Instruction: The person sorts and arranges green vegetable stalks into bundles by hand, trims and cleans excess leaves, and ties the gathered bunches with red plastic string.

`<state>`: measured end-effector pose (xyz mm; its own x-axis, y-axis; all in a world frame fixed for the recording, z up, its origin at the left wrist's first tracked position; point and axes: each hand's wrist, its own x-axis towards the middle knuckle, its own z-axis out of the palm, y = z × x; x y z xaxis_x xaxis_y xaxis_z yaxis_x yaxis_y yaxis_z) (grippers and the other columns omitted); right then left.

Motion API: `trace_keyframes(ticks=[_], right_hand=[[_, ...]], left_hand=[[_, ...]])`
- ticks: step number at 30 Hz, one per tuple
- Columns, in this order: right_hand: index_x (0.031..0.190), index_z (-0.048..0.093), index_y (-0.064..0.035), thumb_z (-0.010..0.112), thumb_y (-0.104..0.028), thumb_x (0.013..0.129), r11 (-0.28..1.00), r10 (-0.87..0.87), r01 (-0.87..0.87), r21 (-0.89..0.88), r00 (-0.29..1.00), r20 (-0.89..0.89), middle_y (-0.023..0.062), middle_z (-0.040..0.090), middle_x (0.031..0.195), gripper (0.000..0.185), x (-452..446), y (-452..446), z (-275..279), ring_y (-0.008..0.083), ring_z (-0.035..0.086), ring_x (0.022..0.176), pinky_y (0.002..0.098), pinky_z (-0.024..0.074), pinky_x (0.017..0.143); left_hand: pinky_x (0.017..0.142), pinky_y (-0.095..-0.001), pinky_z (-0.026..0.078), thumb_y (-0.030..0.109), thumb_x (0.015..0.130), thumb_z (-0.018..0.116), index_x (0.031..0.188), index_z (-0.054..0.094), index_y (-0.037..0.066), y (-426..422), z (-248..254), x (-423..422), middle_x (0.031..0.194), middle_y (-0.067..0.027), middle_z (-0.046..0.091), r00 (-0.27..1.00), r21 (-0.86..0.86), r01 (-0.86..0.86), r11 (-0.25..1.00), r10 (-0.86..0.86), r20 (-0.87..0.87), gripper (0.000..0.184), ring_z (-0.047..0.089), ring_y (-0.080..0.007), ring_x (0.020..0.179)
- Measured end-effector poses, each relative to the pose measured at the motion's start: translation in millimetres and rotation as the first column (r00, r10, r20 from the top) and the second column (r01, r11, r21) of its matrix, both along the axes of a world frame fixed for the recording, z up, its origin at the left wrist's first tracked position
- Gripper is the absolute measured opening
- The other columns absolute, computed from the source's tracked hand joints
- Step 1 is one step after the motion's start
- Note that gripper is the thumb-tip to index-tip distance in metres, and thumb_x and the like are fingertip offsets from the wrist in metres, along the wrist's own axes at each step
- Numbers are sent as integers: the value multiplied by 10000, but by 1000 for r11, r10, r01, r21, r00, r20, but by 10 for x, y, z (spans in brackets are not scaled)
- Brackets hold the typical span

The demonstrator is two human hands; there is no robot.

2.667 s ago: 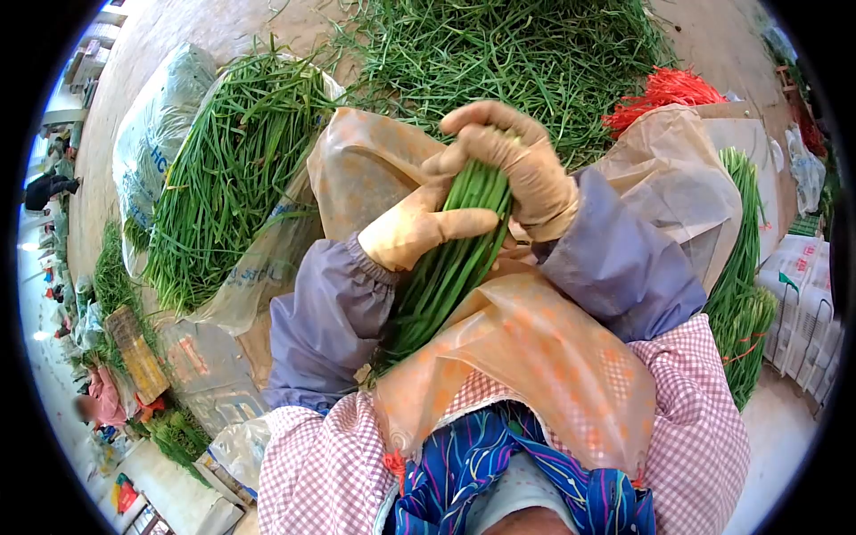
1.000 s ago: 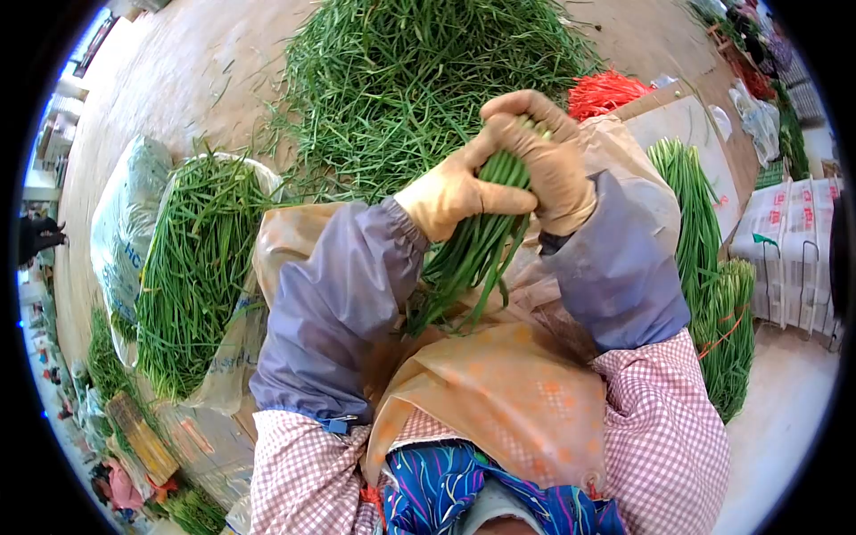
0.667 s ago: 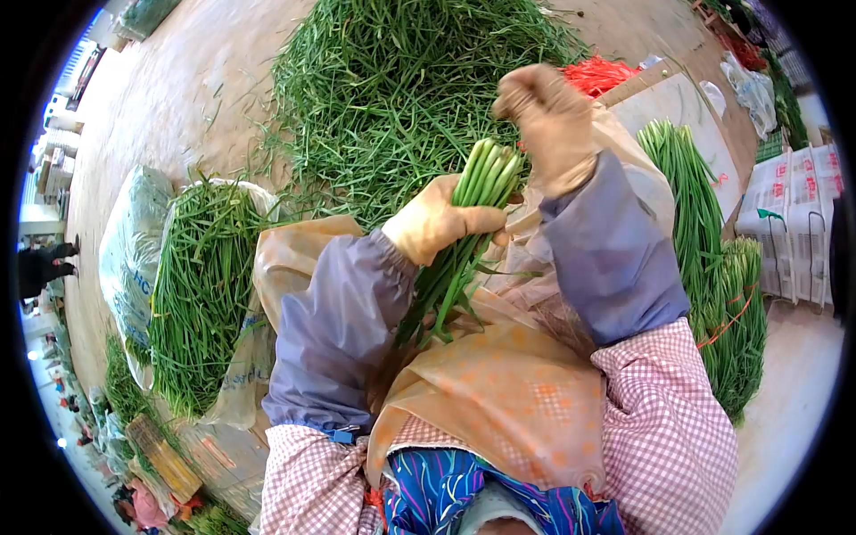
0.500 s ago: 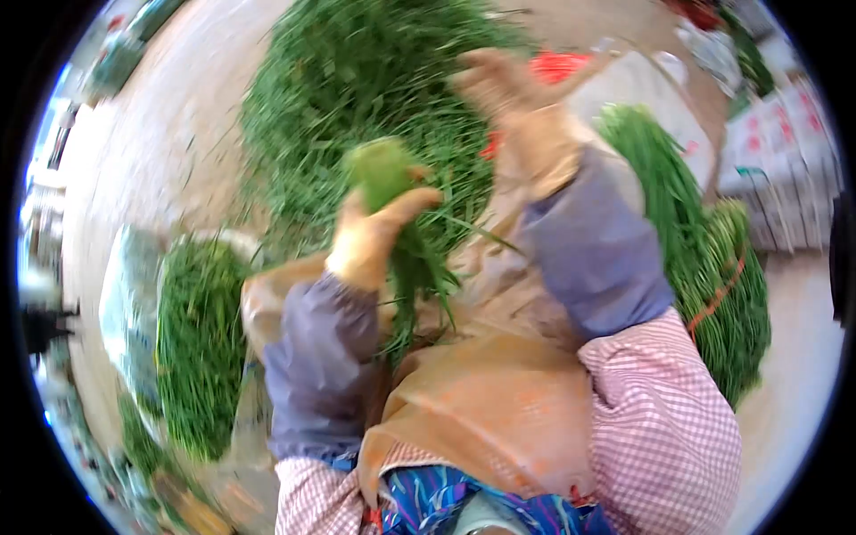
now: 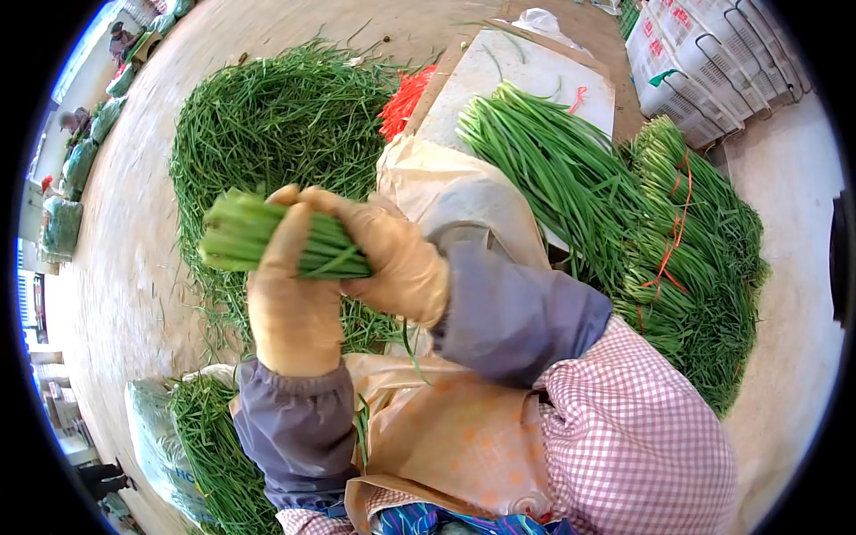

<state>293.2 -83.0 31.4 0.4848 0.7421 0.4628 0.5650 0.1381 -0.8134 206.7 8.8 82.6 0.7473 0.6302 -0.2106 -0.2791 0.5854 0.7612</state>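
Observation:
A bunch of green stalks (image 5: pixel 239 234) lies sideways in my gloved hands, its pale cut ends pointing left. My left hand (image 5: pixel 294 290) is wrapped round the bunch near the cut ends. My right hand (image 5: pixel 388 254) grips it farther along, touching my left fingers. A few loose leaves hang below the hands over the tan plastic apron (image 5: pixel 464 428). Behind the hands spreads a large heap of loose green stalks (image 5: pixel 285 116).
Red ties (image 5: pixel 407 100) lie beside a pale board (image 5: pixel 535 76). Loose stalks (image 5: pixel 544 160) and tied bundles (image 5: pixel 687 259) stack at the right, below white crates (image 5: pixel 695 67). A filled plastic bag (image 5: pixel 160 441) stands lower left. People (image 5: pixel 120 45) sit far left.
The view has turned right. My left hand has carried the bunch left and tipped it sideways. My right hand, raised and apart half a second ago, has come back onto the bunch.

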Motion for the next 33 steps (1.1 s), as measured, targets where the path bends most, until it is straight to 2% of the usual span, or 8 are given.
trace_keyframes(ticks=[6,8,15,17,19,24,28,33], right_hand=[[1183,552,-51,671,-122,801,999,-6,34,29,736,-677,36,608,810,406,657,-1062,523,103,589,711,243,471,625],[1091,580,-39,640,-104,790,994,-107,91,-66,575,-811,-3,553,717,313,1038,-1549,788,79,521,600,229,414,549],[1307,473,16,644,-228,880,689,-570,501,-523,821,36,99,605,1037,521,2354,-2040,309,149,563,729,274,447,606],[1389,385,42,631,-295,896,793,-315,544,-274,752,580,224,508,1316,646,2460,-1722,-233,310,549,1100,394,434,934],[1429,325,46,597,-336,913,387,51,720,-576,607,793,291,361,1443,697,2684,-1642,-1026,391,325,1350,438,239,1116],[1445,312,21,560,-373,928,127,88,458,-880,878,470,286,406,1411,696,2492,-1281,-104,407,377,1316,412,284,1100],[1422,386,-18,586,-319,928,713,53,517,-474,634,772,241,494,1351,613,1962,-643,419,369,466,1256,393,337,1064],[1303,533,-18,653,-247,883,684,476,-184,-706,846,240,166,594,1250,493,246,979,110,304,563,1144,384,418,995]], left_hand=[[1108,-415,251,428,772,753,1445,273,-12,-503,319,527,1400,-155,445,851,578,448,682,-523,-43,937,414,-273,1306],[1100,-403,283,330,831,727,1432,318,-7,-428,169,563,1369,-158,482,812,631,520,576,-563,-155,801,436,-253,1291],[951,-372,469,352,880,654,1332,483,16,-236,-453,140,1175,-172,625,637,564,745,355,-631,-444,589,597,-251,1096],[929,-364,482,322,879,646,1319,497,20,-143,-447,-188,1146,-160,633,674,543,734,407,-531,-514,554,611,-247,1057],[941,-352,474,300,889,641,1327,493,25,-27,-512,-569,1148,-141,637,752,471,655,590,-454,-477,537,604,-222,1068],[945,-322,472,178,937,605,1305,518,32,652,-582,-2006,1127,-102,654,936,491,127,862,59,-346,406,598,-180,1064],[896,-291,496,85,920,594,1193,592,-1,1329,-733,-3372,1054,-85,675,613,691,-253,678,665,-428,286,615,-156,995],[956,-318,463,214,871,685,1259,558,-13,2343,-922,-5043,1171,-148,649,47,847,56,529,846,-531,468,616,-238,1080]])
